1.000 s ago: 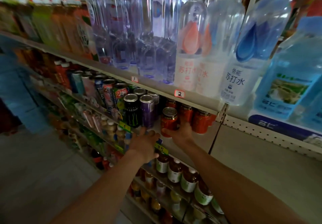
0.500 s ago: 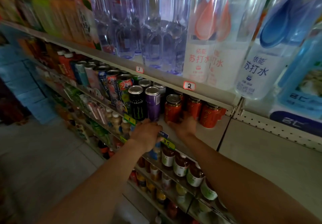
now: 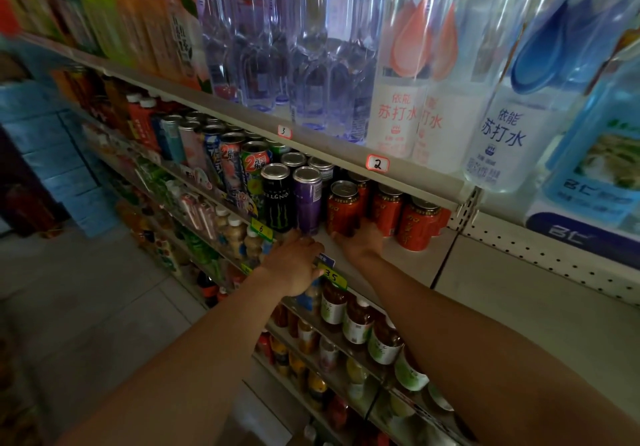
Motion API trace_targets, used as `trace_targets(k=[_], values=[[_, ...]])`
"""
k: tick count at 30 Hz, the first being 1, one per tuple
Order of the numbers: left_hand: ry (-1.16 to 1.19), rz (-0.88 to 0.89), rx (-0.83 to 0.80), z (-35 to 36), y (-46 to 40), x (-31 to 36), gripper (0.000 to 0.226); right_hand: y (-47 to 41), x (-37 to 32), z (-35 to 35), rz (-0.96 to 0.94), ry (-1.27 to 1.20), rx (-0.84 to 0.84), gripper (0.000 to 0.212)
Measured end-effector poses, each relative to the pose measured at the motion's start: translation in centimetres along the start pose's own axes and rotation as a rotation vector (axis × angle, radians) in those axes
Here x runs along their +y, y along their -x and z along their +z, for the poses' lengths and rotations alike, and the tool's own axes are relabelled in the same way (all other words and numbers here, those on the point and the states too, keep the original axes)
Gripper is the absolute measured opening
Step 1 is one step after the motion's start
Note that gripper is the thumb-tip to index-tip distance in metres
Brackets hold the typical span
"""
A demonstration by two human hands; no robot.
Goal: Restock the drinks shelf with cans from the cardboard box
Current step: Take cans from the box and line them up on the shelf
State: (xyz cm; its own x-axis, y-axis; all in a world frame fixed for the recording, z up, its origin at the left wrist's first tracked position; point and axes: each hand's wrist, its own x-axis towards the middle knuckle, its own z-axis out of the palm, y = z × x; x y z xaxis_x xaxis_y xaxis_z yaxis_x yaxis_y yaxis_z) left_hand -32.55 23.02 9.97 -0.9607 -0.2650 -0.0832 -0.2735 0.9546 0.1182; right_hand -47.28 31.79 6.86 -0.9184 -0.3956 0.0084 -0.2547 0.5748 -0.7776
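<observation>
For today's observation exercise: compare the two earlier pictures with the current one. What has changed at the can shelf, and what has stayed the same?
Little changed. The right hand stays at the base of the front red can, which stands in the same spot beside the purple can. The left hand stays on the shelf edge by the price tags. Nothing was picked up or released; only the camera moved closer.

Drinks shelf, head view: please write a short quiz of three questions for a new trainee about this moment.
1. True or false: the right hand touches the front red can.
2. Which can stands directly left of the purple can? A) black can B) blue can
3. Fill in: the left hand rests at the shelf edge near the yellow price tag reading ___.

Key: 1 true; 2 A, the black can; 3 "35".
</observation>
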Motion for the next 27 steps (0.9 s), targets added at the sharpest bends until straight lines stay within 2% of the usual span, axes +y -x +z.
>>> trace_targets(k=[2,4,6,8,10,12,15,17,18,19,20,21,22,24,27], values=[[0.154,0.034,0.127,0.9,1.3,-0.4,0.059,0.9,-0.5,-0.6,-0.014,0.049,-0.022,0.06],[0.27,0.065,0.329,2.1,3.0,-1.1,0.06,3.3,-1.4,-1.8,-0.094,-0.018,0.037,0.05],[0.398,0.02,0.497,4.2,5.1,-2.1,0.049,7.4,-1.9,-2.5,-0.254,-0.17,0.209,0.034],[0.543,-0.149,0.574,7.7,8.2,-3.2,0.036,12.7,-1.4,-2.0,-0.511,-0.231,0.332,0.022],[0.635,-0.382,0.495,12.8,11.6,-4.4,0.029,17.0,0.9,1.0,-0.724,-0.245,0.173,0.012],[0.699,-0.577,0.274,20.4,15.6,-5.4,0.024,20.2,6.2,6.5,-0.728,-0.131,-0.193,0.013],[0.742,-0.775,-0.057,30.5,22.0,-4.9,0.023,23.2,16.7,15.4,-0.402,0.174,-0.764,0.025],[0.819,-0.854,-0.162,38.0,26.2,-3.8,0.049,26.0,25.0,21.1,-0.218,0.357,-1.029,0.027],[0.85,-0.897,-0.195,40.5,27.8,-3.1,0.057,26.9,28.2,22.8,-0.189,0.385,-1.092,0.034],[0.892,-0.962,-0.239,42.7,29.0,-2.9,0.05,27.5,30.4,24.2,-0.169,0.441,-1.141,0.038],[0.924,-1.048,-0.332,47.3,31.5,-2.3,0.032,29.4,34.8,27.5,-0.147,0.496,-1.246,0.038],[0.941,-1.084,-0.338,50.4,32.9,-2.4,0.016,30.3,36.9,29.8,-0.139,0.556,-1.318,0.036],[0.972,-1.099,-0.338,53.3,34.4,-2.2,0.014,31.1,39.2,31.9,-0.134,0.608,-1.368,0.035],[0.99,-1.133,-0.348,59.2,37.0,-1.5,0.03,32.8,44.4,36.3,-0.155,0.668,-1.397,0.039],[0.969,-1.19,-0.365,66.7,39.6,-1.5,0.022,34.4,50.2,42.4,-0.233,0.719,-1.327,0.067]])
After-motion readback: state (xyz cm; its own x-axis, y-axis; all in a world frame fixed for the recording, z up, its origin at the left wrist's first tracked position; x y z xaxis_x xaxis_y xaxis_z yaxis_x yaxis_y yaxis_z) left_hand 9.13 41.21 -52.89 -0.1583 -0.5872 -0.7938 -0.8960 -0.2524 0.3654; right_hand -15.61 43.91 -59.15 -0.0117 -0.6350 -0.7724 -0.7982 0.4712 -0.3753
